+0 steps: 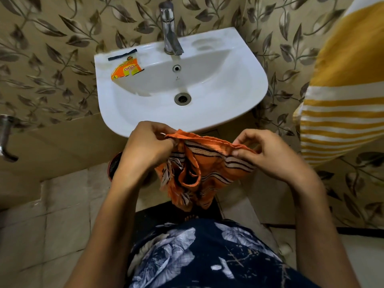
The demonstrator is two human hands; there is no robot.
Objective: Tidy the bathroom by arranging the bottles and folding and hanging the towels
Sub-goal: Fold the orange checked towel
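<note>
Nearest the camera is the person's dark blue garment printed with pale leaves (207,252), and both bare forearms reach forward from it over a floor of pale beige tiles (52,215). Between the hands hangs a small orange woven towel with black and cream stripes and a fringed edge (199,173), held in the air just in front of the basin's near rim and above the floor. Its top hem is stretched roughly level from left to right, so its long axis runs across the view, while the rest droops in loose folds with the fringed end pointing down toward the person. The left hand (148,145) has its fingers curled round the bunched left end of the hem, and the right hand (264,151) pinches the right end between thumb and fingertips. Beyond the towel is a white ceramic wall-hung washbasin (239,88) with a round metal drain, and an orange and yellow torn sachet wrapper (126,68) lies on its left ledge. A chrome pillar tap (169,30) stands at the back of the basin. Behind it the wall carries tan tiles with a brown leaf pattern (62,38). On the right hangs a mustard-yellow towel with white stripes (342,90), and a metal fitting (6,138) shows at the left edge.
</note>
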